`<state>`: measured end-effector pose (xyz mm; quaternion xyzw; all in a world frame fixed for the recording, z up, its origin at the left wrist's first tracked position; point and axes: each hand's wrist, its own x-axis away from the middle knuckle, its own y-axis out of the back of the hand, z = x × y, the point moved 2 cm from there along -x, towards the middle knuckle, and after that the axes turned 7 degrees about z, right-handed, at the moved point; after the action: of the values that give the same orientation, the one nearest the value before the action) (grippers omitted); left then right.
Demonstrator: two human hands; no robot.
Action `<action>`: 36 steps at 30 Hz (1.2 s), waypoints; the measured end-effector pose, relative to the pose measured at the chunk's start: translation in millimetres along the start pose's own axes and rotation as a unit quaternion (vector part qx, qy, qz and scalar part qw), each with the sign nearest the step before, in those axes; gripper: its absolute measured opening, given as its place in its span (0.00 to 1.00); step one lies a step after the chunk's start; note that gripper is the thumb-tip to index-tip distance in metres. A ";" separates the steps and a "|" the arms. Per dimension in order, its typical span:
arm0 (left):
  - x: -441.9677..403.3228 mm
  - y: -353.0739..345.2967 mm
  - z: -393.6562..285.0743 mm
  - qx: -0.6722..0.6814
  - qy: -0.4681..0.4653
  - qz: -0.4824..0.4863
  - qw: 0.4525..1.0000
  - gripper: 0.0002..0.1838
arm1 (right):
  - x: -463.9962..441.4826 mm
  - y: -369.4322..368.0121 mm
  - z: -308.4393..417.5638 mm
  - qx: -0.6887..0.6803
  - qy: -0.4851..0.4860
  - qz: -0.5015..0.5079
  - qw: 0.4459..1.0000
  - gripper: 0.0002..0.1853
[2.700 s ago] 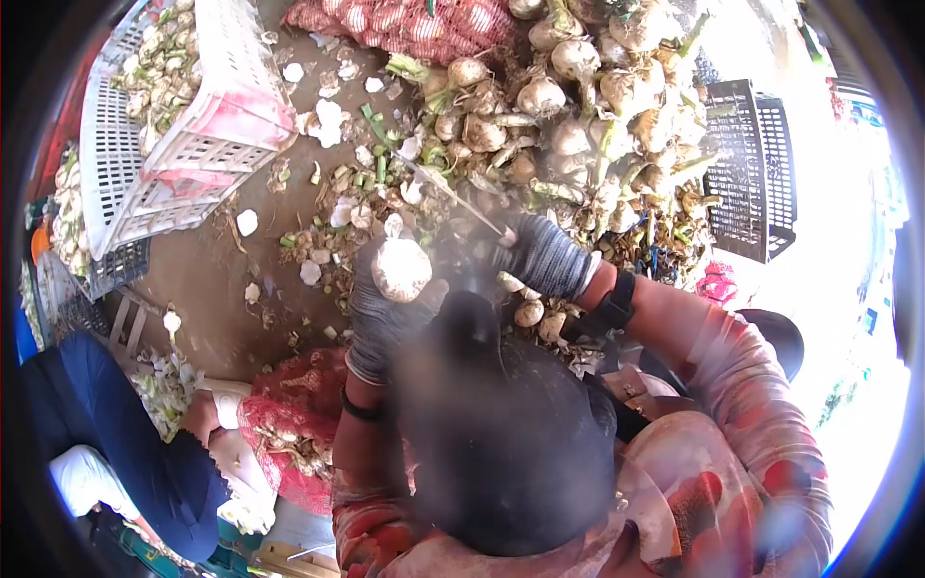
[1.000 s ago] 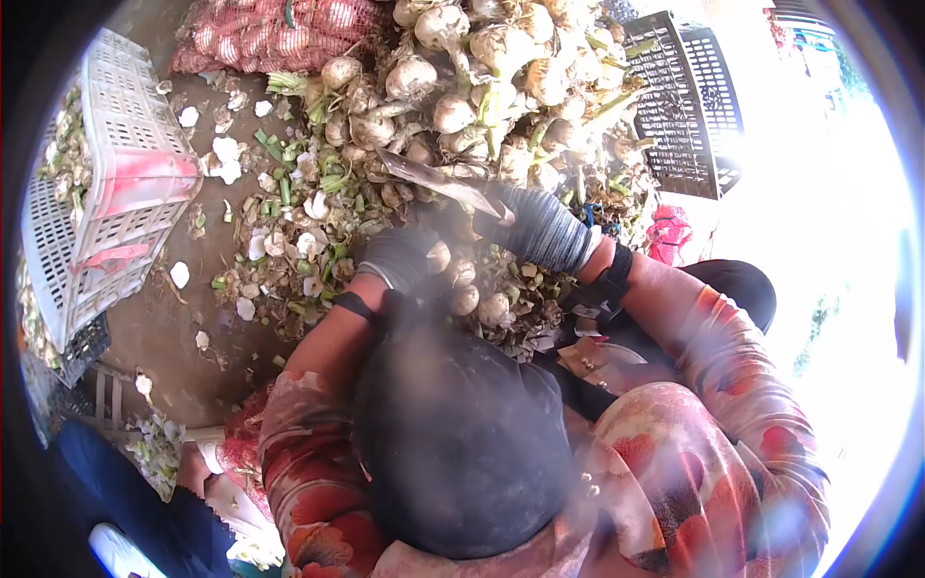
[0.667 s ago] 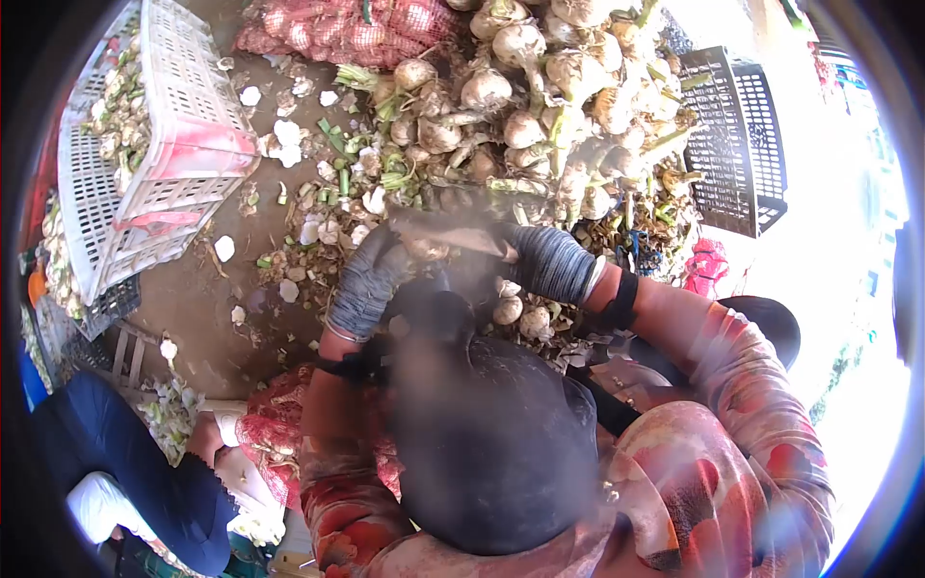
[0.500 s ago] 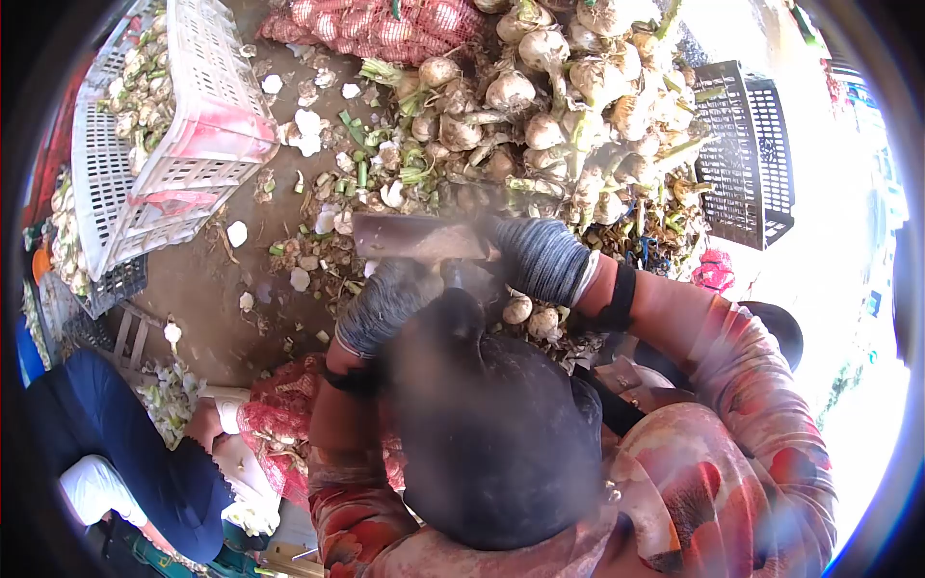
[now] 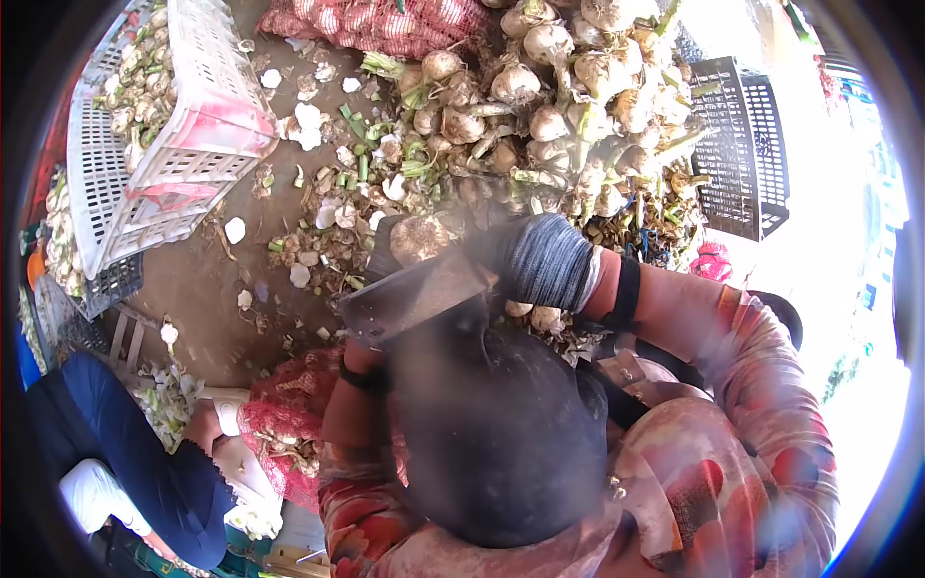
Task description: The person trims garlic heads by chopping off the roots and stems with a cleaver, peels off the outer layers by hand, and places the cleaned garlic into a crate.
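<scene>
My right hand [image 5: 545,260], in a grey knit glove, grips a wide-bladed cleaver [image 5: 416,297]. Its blade slants down to the left over my left hand [image 5: 382,256], hiding most of that gloved hand. Just beyond the blade's upper edge is a garlic bulb [image 5: 418,239], root side up, in my left hand's fingers. A large heap of garlic bulbs with stalks [image 5: 547,123] lies directly ahead. Cut stalks and trimmings [image 5: 332,217] litter the ground on the left side.
A white and pink crate [image 5: 207,125] holding garlic stands at the upper left; a black crate [image 5: 729,149] is at the right. A red net sack [image 5: 381,24] of bulbs lies at the far side. Another person's dark-clothed leg [image 5: 125,453] and a red net [image 5: 279,424] are lower left.
The cleaver has swung from nearly level to a slant, its far end lower and nearer me. A garlic bulb now shows in my left hand beyond the blade.
</scene>
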<state>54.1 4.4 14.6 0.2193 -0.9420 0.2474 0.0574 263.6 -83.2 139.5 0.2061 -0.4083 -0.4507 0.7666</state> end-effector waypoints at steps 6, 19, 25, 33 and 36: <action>6.4 -13.1 -28.3 -0.261 -0.047 0.032 0.964 0.43 | -3.4 -6.7 -8.9 0.043 -0.040 0.020 0.998 0.10; 31.9 -47.3 -89.4 -0.129 -0.002 -0.149 0.980 0.40 | -3.3 -38.9 -44.5 -0.259 -0.188 -0.057 0.946 0.30; -12.2 -44.5 -87.9 -0.417 -0.173 -0.105 0.886 0.39 | -39.4 -20.4 -1.2 -0.476 -0.131 -0.010 0.870 0.29; -12.1 19.6 16.3 -0.009 0.050 0.040 0.998 0.22 | -38.2 -21.7 -13.9 -0.180 0.006 -0.065 0.982 0.29; 2.1 34.4 39.6 -0.164 0.039 -0.012 0.986 0.21 | -20.7 4.8 -6.6 -0.097 -0.023 -0.037 0.994 0.25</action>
<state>37.1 11.0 -34.6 0.2083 -0.9642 0.0974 0.1320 266.0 -63.3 129.8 0.1354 -0.3723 -0.5212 0.7559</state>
